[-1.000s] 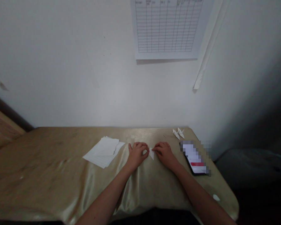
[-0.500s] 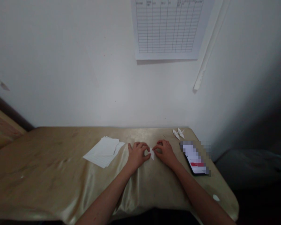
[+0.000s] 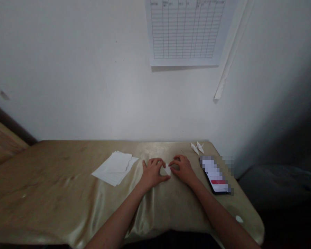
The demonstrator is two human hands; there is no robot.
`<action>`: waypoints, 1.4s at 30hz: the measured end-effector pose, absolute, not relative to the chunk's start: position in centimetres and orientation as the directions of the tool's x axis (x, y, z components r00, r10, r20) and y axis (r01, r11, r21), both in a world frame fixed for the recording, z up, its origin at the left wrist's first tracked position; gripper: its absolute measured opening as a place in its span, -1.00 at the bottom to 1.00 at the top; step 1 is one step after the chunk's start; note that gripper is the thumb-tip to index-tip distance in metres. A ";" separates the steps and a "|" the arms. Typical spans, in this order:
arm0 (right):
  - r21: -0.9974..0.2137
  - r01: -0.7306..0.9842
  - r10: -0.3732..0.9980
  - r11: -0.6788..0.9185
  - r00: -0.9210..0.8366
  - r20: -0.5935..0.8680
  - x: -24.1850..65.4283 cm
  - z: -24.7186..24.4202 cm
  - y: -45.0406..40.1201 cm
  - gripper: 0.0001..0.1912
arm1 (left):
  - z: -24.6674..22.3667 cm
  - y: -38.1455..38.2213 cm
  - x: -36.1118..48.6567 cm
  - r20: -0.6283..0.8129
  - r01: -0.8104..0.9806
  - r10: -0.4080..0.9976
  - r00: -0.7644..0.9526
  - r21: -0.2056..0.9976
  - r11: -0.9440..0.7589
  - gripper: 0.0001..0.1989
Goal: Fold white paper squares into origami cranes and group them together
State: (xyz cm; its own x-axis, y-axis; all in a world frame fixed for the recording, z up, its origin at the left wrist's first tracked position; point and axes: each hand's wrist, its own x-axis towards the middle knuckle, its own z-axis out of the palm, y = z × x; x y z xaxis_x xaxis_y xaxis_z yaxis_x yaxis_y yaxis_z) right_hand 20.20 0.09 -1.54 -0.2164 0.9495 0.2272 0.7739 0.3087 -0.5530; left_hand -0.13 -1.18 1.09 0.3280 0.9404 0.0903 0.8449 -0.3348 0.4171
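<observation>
A small folded piece of white paper (image 3: pixel 167 169) lies on the cloth between my two hands. My left hand (image 3: pixel 153 172) curves round its left side, index finger at the upper edge and thumb at the lower tip. From the right, my right hand (image 3: pixel 181 168) pinches the paper's edge with thumb and index finger, the other fingers curled above. Parts of the paper are covered by fingertips, so its exact fold does not show.
A stack of white paper sheets (image 3: pixel 112 169) lies to the left on the gold tablecloth (image 3: pixel 54 186). Two paper cranes (image 3: pixel 197 148) sit at the back right, behind a phone (image 3: pixel 215 178). A white scrap (image 3: pixel 239 219) is near the right edge. A printed chart (image 3: pixel 185 34) hangs on the wall.
My left thumb has slid down and right to the paper's lower tip, widening the gap to the index finger. More of the paper's face shows. My right hand has barely moved.
</observation>
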 end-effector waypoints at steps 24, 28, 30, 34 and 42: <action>-0.565 0.746 0.932 0.353 -0.331 0.146 21.4 -1.2 -0.6 -0.42 | 0.7 0.1 -0.2 0.105 0.831 0.954 0.282 0.470 -0.298 -0.90; -0.563 0.738 0.924 0.371 -0.354 0.144 21.6 -1.3 -0.5 -0.36 | 0.7 0.0 -0.2 0.117 0.832 0.954 0.275 0.468 -0.297 -0.89; -0.565 0.733 0.921 0.378 -0.361 0.147 21.7 -1.3 -0.6 -0.35 | 0.7 -0.1 -0.2 0.112 0.833 0.954 0.280 0.465 -0.299 -0.86; -0.572 0.719 0.915 0.395 -0.362 0.176 21.9 -1.6 -0.4 -0.45 | 0.9 -0.4 -0.2 0.082 0.846 0.953 0.291 0.444 -0.297 -0.73; -0.551 0.743 0.924 0.380 -0.284 0.255 21.1 -2.0 0.1 -0.74 | 0.8 -0.7 -0.2 0.097 0.838 0.941 0.323 0.434 -0.332 -0.48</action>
State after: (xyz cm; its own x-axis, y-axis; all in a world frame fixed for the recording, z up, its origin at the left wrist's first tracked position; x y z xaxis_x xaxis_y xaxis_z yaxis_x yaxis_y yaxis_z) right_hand 21.05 0.09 -2.00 -0.2836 0.9243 0.2554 0.7431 0.3802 -0.5507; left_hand -0.18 -0.66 0.80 0.3228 0.9415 0.0969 0.8378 -0.3319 0.4335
